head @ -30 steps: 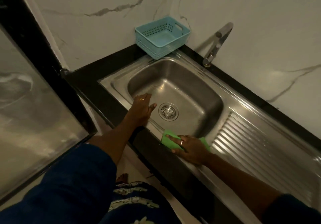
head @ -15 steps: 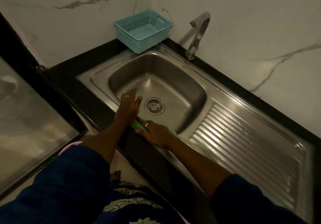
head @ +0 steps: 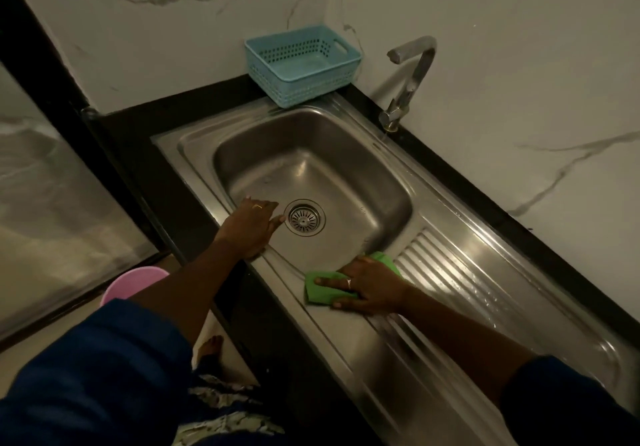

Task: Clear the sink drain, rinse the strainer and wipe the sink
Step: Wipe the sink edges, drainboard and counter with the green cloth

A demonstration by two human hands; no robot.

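Note:
The steel sink (head: 346, 140) has a round strainer (head: 304, 217) seated in its drain. My left hand (head: 250, 229) rests flat on the sink's near-left rim, fingers spread, thumb close to the strainer, holding nothing. My right hand (head: 369, 286) presses a green cloth (head: 320, 288) flat against the sink's front rim, just left of the ribbed drainboard (head: 460, 283). Part of the cloth is hidden under my fingers.
A light blue plastic basket (head: 301, 64) stands at the back corner of the black counter (head: 166, 127). The tap (head: 410, 78) rises behind the basin on the right. A pink bucket (head: 133, 284) sits on the floor at the left.
My right hand slid the green cloth to the left along the front rim toward my left hand, then back right to the drainboard's edge. My left hand stayed on the rim.

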